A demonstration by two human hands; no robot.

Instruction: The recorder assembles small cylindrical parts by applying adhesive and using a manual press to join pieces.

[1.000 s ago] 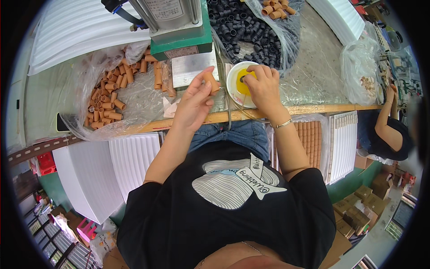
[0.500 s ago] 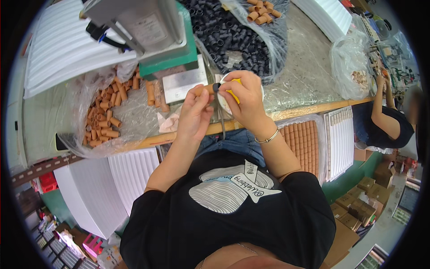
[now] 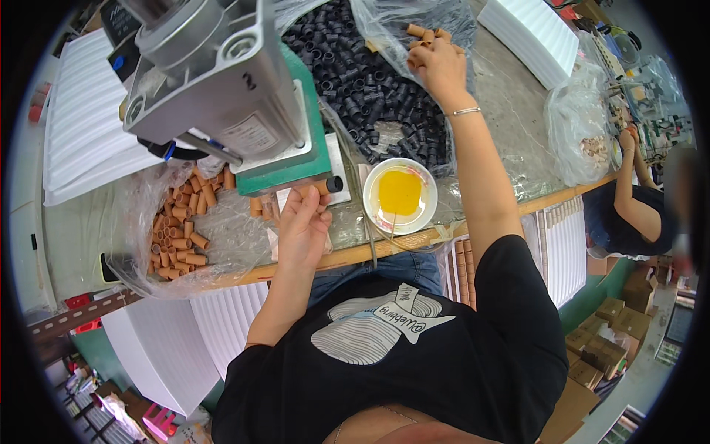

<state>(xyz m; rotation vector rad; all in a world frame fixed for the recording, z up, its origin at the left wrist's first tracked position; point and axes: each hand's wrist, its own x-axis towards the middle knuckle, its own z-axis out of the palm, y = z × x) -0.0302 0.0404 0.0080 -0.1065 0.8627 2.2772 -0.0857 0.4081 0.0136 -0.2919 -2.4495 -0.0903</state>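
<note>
My left hand [image 3: 302,222] pinches a short orange-brown tube [image 3: 316,189] with a black fitting [image 3: 335,183] on its right end. This tube lies level, close against the green base [image 3: 277,174] of a metal press [image 3: 229,89]. At the far side of the bench my right hand [image 3: 441,68] is stretched out to a small pile of brown tubes [image 3: 421,31], its fingers bent round a tube there; the fingertips are partly hidden. Loose black fittings [image 3: 347,81] fill a plastic sheet between press and right arm. A white bowl [image 3: 427,214] of yellow liquid, with a thin stick in it, stands near the bench edge.
More brown tubes [image 3: 177,237] lie in clear plastic at the left. White corrugated sheets [image 3: 89,126] lie behind them, and a white foam block [image 3: 529,41] is at the far right. A wooden edge [image 3: 347,255] borders the bench. Another person [image 3: 629,192] works farther right.
My right hand has left the tube and moved far forward to the small pile, uncovering the bowl. My left hand has brought the tube left and down to the press base.
</note>
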